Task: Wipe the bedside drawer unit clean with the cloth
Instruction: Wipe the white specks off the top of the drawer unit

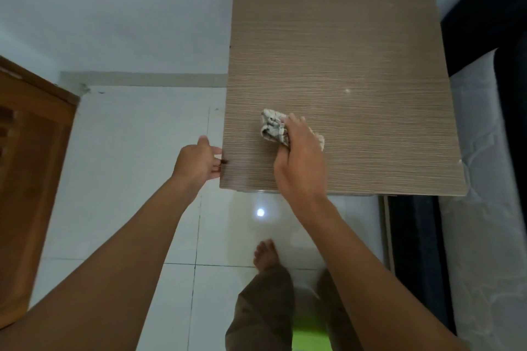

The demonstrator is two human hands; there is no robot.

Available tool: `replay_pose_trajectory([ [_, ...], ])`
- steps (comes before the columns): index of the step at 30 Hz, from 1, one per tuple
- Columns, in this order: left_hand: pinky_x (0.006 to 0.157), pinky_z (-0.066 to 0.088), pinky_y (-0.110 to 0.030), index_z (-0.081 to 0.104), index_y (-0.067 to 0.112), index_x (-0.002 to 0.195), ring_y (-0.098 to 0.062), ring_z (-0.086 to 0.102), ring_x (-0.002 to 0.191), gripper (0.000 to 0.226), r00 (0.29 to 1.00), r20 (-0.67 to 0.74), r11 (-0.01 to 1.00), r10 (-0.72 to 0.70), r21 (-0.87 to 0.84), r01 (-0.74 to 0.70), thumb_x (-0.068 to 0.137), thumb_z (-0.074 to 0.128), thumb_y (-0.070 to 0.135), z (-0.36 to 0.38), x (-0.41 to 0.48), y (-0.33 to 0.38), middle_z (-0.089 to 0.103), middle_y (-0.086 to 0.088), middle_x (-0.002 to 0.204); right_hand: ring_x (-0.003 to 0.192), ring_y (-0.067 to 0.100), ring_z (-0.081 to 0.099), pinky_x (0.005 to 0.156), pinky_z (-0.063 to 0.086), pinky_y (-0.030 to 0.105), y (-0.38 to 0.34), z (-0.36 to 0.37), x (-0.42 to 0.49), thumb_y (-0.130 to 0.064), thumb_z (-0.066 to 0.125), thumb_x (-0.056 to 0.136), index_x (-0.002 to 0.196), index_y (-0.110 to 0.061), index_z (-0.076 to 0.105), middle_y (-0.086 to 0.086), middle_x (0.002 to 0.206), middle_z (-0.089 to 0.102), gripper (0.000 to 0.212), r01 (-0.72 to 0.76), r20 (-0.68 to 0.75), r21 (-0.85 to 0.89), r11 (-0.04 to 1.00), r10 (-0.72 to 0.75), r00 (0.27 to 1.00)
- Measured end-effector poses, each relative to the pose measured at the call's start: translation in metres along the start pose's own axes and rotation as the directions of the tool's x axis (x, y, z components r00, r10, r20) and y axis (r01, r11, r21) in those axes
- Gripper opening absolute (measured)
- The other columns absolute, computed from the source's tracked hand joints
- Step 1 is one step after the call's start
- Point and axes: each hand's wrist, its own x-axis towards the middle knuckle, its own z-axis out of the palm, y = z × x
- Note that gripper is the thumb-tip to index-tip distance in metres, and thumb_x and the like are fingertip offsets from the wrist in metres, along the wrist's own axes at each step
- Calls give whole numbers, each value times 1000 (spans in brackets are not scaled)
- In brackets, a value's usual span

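Observation:
The bedside drawer unit (356,51) is seen from above, its brown wood-grain top filling the upper right of the head view. A crumpled whitish cloth (272,128) lies on the near left part of that top. My right hand (299,157) presses down on the cloth and grips it, with part of the cloth showing past my knuckles. My left hand (196,161) rests against the unit's left edge near the front corner, fingers curled onto the side. A small pale spot marks the top to the right of the cloth.
White tiled floor (137,179) spreads left of and in front of the unit. A wooden door (31,179) stands at the far left. A bed with a dark frame and white mattress (484,179) sits tight against the unit's right side. My bare foot (265,255) stands near the unit's front.

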Motion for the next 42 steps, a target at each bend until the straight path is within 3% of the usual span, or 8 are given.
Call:
replay_pose_trajectory([
  [4,72,52,-31,63,1,105,-24,64,76,54,999,39,1000,-16,-17,17,106,21,35,-4,-1,3,64,-17,84,147,29,18,119,8,51,18,36,1,-5,51,84,140,-16,46,9,154,33,57,312,290,-283,907,-229,929],
  [13,86,58,-35,66,6,106,-22,71,88,24,994,99,990,47,130,-60,93,59,25,-8,8,-7,73,-9,96,120,22,56,104,45,45,36,15,-79,-16,63,82,124,-16,61,4,128,63,42,655,556,3,755,-546,627],
  [17,85,59,-40,67,6,114,-25,71,89,31,986,87,957,142,240,-160,87,70,21,-4,10,-15,72,-10,102,117,22,60,102,47,41,37,-15,-85,-14,53,87,123,-10,61,8,125,65,37,540,322,104,835,-542,776],
  [22,89,56,-43,69,11,109,-27,69,95,24,981,-12,932,192,316,-178,87,70,18,3,13,-21,71,-11,110,139,24,37,116,24,43,48,-23,-49,-6,46,84,128,-14,58,6,141,52,46,265,121,-197,944,-245,962],
  [25,90,56,-43,70,9,109,-28,68,99,24,976,-52,928,211,325,-183,87,70,18,6,11,-22,70,-11,115,142,28,31,117,14,49,59,-9,-50,-10,46,84,129,-16,57,9,145,49,47,287,277,-310,906,-202,939],
  [29,86,55,-34,68,10,116,-26,67,99,32,962,-101,911,254,360,-202,87,71,24,14,6,-20,69,-10,116,123,20,55,108,41,45,48,-14,-63,-22,35,84,120,-19,63,0,126,64,46,405,413,-109,908,-329,849],
  [33,82,51,-31,54,18,136,-24,64,97,53,945,-61,875,322,401,-272,86,71,27,30,-1,-13,68,-10,115,81,9,58,70,49,23,39,-34,-45,-19,47,92,114,-20,62,-8,97,65,27,243,243,127,962,-267,932],
  [42,101,44,-45,40,31,143,-32,46,127,73,836,-69,712,544,565,-417,81,68,55,72,13,24,40,-11,140,84,16,63,70,50,30,42,-73,76,-23,43,98,98,-23,63,-2,90,69,19,106,60,403,909,-142,988],
])
